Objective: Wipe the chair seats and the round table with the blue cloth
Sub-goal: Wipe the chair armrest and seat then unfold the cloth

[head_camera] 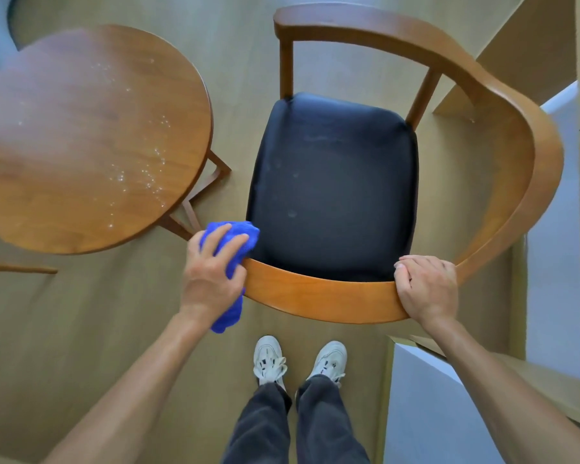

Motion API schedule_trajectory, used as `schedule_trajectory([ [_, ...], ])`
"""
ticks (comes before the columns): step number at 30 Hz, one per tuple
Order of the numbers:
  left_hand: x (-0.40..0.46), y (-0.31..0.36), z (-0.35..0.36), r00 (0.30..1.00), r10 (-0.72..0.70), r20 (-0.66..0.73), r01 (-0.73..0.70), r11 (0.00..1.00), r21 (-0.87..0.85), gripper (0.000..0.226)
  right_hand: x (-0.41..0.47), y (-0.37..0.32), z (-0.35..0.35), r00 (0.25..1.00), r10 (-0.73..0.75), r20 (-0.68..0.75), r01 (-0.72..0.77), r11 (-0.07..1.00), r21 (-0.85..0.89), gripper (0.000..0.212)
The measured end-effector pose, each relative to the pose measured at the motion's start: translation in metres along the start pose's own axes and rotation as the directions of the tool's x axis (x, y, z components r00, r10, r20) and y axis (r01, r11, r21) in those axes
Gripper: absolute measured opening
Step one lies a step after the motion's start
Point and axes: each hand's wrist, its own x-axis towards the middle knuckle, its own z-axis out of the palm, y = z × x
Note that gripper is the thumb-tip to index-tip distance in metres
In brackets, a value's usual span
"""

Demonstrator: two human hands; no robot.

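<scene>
At the chair's curved backrest (pixel 315 296), the left hand (pixel 211 272) bunches the soft, limp blue cloth (pixel 231 239) while the right hand (pixel 426 286) curls over the rail, steadying it.

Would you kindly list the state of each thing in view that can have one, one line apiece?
Blue cloth: bunched, gripped by the left hand, draped over the backrest end.
Left hand: grips the cloth against the chair rail.
Right hand: curled over the wooden backrest.
Chair seat: black, faint smudges, not yet under the cloth.
Round table: sprinkled with droplets or specks, unwiped.
</scene>
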Motion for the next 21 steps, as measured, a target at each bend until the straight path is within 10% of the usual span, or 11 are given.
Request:
schedule_trajectory([
  [12,-0.044,0.187,0.064,0.961,0.262,0.087,-0.253,0.962,-0.104,0.04,-0.001,0.007,0.002,0.997,-0.036,-0.071,0.038,0.999,0.032,0.046],
  [21,-0.015,0.02,0.011,0.969,0.248,0.018,-0.249,0.968,0.04,0.04,0.0,0.007,0.003,0.997,-0.033,-0.076,0.038,0.997,0.067,0.037],
])
